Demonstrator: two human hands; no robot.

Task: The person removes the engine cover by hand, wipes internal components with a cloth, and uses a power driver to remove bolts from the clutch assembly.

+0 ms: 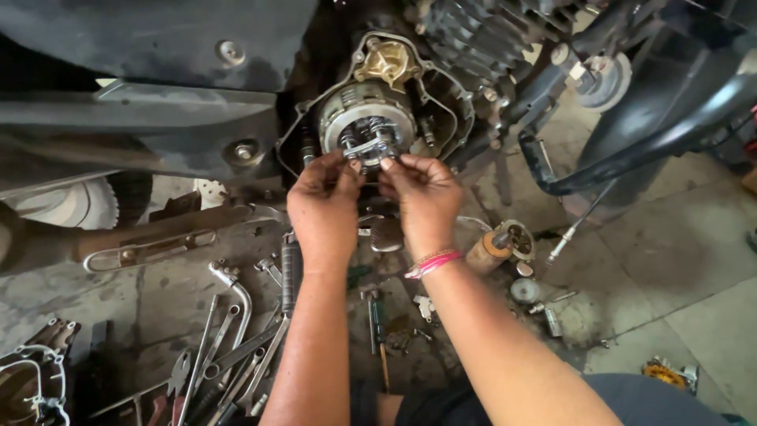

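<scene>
Both hands pinch the metal plate [371,147] on the clutch [367,122]: left hand [323,197] grips at 8 o'clock, right hand [422,193] at 4, equally near

Both forearms are bare, with no sleeves showing up to the lower edge of the view. The left hand [323,207] wears nothing: no glove, ring or band. The right hand [422,197] is also ungloved, and its wrist carries a bundle of thin thread bracelets [432,263] in pink, red and orange. Dark grease smudges mark the fingers and knuckles.
</scene>
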